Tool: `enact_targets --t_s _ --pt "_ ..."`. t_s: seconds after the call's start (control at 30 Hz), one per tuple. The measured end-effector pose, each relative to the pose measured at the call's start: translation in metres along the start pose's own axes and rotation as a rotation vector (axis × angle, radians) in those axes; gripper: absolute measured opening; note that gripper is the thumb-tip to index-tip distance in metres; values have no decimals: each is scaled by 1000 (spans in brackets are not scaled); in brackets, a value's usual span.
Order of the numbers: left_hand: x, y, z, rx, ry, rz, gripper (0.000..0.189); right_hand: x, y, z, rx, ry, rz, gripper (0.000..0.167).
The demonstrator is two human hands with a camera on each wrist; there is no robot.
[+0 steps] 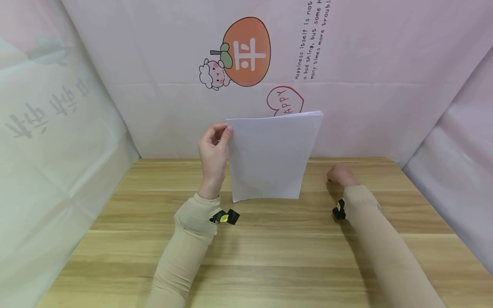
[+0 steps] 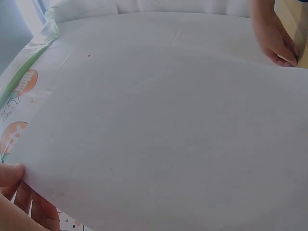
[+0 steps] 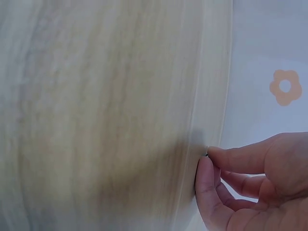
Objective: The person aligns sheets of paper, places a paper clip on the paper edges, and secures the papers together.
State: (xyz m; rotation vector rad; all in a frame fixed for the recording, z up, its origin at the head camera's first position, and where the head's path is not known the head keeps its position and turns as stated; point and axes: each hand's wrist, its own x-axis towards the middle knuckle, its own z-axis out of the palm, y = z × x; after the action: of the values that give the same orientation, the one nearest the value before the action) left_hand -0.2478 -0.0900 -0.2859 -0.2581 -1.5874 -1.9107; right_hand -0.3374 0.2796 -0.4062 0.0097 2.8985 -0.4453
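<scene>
My left hand [image 1: 213, 149] pinches a few white paper sheets [image 1: 273, 158] by their upper left corner, thumb on the near face. Held upright above the table, the sheets show slightly parted edges at the top right. In the left wrist view the paper [image 2: 159, 130] fills most of the picture, with the left hand [image 2: 21, 202] at its lower left corner. Low over the table's far right part is my right hand [image 1: 340, 174]. In the right wrist view its thumb and forefinger pinch a tiny dark thing [image 3: 207, 154], mostly hidden by the fingertips; its kind cannot be made out.
A wood-grain table [image 1: 269, 252] lies under both hands. Behind it hangs a white printed cloth [image 1: 154, 51] with an orange fruit figure and lettering. More pale cloth [image 1: 458, 145] closes off the right side, and another sheet [image 1: 50, 171] the left. Each wrist wears a small black camera.
</scene>
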Motion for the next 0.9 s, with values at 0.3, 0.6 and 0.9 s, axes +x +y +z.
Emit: enact_targets --t_s 0.3,0.6,0.9 --pt "-1 1 2 -6 -2 -10 20 -4 7 2 -2 37 -20 31" --pt "0 2 1 -10 3 -4 19 -8 15 4 69 81 -35 29" --pt "-1 3 1 -12 -11 -8 20 -11 21 3 175 104 -21 28"
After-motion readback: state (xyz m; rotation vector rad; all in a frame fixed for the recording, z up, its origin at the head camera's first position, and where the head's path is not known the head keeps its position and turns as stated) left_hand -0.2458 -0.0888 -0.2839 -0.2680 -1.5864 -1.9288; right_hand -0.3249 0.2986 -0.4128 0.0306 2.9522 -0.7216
